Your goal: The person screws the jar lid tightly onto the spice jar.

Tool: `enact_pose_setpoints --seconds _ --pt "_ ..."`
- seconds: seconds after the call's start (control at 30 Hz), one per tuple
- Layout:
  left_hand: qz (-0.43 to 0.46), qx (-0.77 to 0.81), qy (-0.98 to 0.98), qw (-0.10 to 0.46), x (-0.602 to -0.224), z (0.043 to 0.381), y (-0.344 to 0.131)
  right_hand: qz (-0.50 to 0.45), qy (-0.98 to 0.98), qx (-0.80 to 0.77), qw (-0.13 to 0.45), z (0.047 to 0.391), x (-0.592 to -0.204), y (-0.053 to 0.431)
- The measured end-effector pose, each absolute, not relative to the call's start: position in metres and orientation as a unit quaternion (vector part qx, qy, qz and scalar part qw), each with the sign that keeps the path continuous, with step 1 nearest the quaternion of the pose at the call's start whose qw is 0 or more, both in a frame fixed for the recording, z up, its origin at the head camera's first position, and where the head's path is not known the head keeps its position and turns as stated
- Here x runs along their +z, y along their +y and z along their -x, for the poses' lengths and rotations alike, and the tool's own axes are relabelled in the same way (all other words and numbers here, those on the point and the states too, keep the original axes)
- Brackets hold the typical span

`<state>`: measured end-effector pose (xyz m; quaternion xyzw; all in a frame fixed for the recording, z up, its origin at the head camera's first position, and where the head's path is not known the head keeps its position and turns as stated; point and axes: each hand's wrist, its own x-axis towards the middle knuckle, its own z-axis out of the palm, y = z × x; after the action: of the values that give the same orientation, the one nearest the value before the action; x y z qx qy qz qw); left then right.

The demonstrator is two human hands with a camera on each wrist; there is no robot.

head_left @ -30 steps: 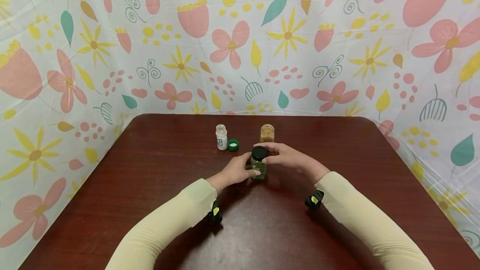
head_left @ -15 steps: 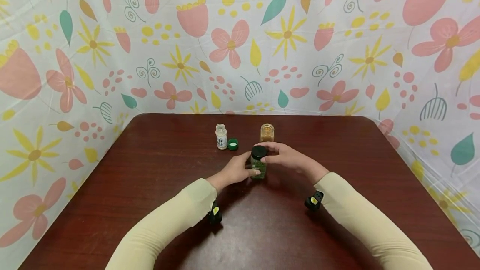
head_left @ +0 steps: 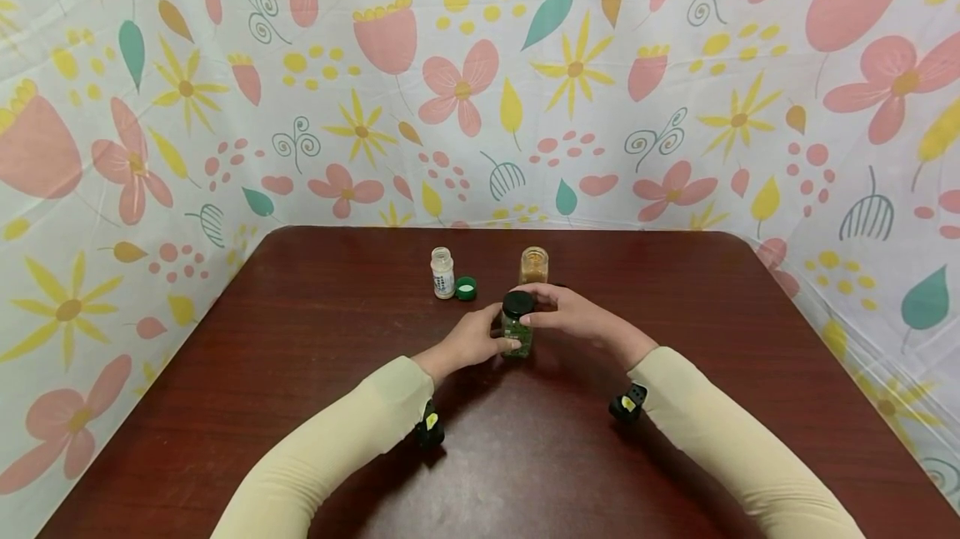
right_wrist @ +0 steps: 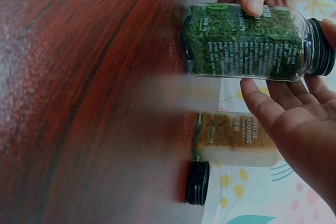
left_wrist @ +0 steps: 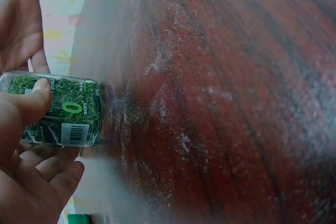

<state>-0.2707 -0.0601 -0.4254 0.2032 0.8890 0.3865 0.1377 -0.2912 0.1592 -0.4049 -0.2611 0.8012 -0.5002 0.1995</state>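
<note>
Hardly anything moves since the earlier frame beyond a slight shift of the right hand's (head_left: 573, 314) thumb at the dark lid (head_left: 518, 302). Towards 10 o'clock the white bottle (head_left: 443, 276) stands open, green cap (head_left: 466, 290) at its 4 o'clock; centrally, the left hand (head_left: 472, 339) curls round the upright herb jar (right_wrist: 247, 51), still lidded, while the right hand pinches its lid. Just past 12 o'clock from there, the amber jar (head_left: 534, 266) is open, its black cap (right_wrist: 197, 183) alongside, so two are uncapped and one seemingly remains.

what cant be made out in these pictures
- Head: print on the small bottle is too small to read; the right hand hides the lower part of the orange seasoning jar and much of the loose black cap.
- Left wrist: the left edge cuts off the herb jar before its black lid; the bottom edge crops the green cap.
- Right wrist: the right edge crops the right hand.
</note>
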Motion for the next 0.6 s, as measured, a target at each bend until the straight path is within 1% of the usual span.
enact_pose_setpoints --seconds 0.6 --pt "-0.211 0.385 0.888 0.135 -0.4252 0.2705 -0.0612 0.248 0.809 -0.502 0.179 0.2857 -0.4039 0.1535"
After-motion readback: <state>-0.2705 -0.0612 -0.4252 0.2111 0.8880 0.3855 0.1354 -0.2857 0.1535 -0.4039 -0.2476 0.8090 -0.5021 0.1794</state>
